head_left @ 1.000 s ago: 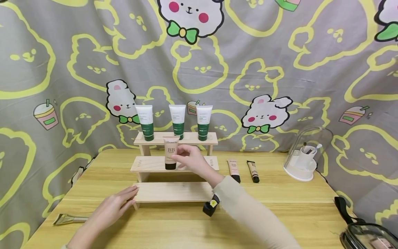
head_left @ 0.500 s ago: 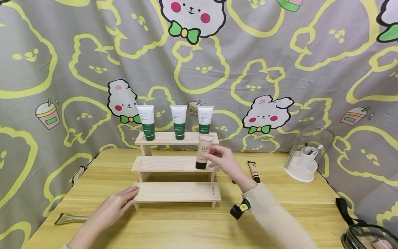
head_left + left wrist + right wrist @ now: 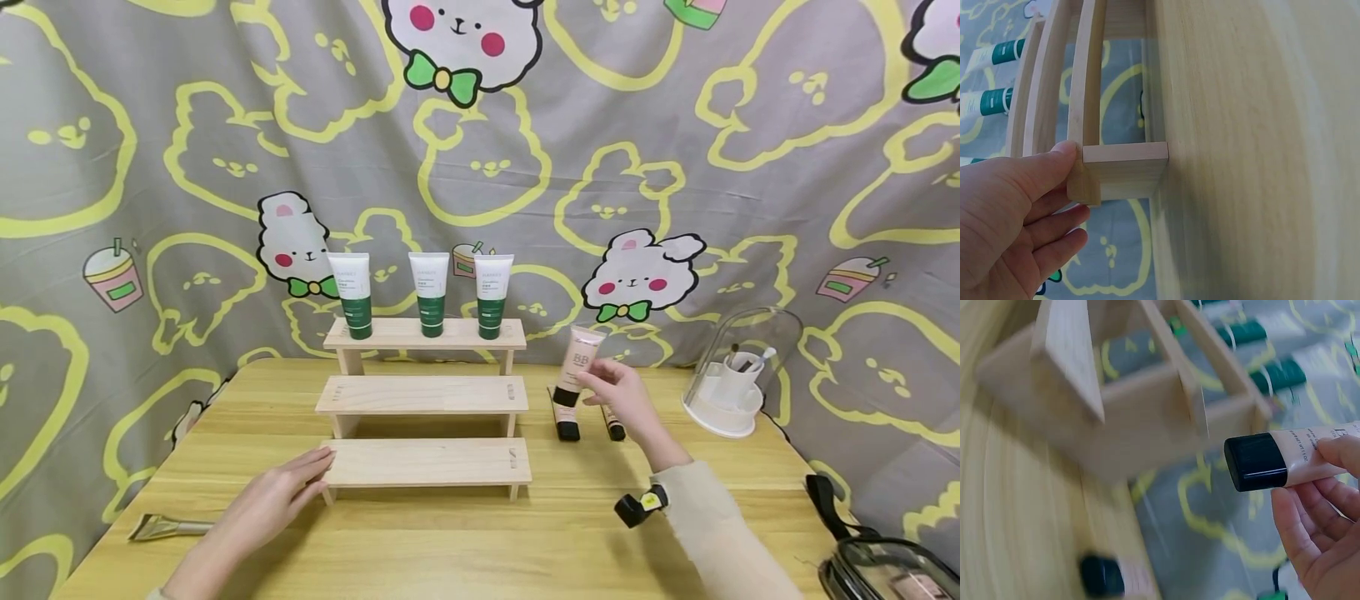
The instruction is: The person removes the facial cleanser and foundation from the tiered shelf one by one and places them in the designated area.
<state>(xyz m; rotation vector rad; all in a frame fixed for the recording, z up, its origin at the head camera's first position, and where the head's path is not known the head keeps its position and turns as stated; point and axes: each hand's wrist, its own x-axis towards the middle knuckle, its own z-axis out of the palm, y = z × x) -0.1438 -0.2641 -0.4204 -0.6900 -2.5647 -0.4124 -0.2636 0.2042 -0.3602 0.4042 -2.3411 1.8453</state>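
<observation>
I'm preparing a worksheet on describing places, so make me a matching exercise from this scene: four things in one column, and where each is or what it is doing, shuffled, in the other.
Things:
1. right hand
2. white holder
3. three green-and-white tubes
4. left hand

Places and states:
A. standing on the top shelf
B. touching the left end of the lowest shelf
C. holding a pink tube
D. under a clear dome

Pairs: 1-C, 2-D, 3-A, 4-B
</observation>
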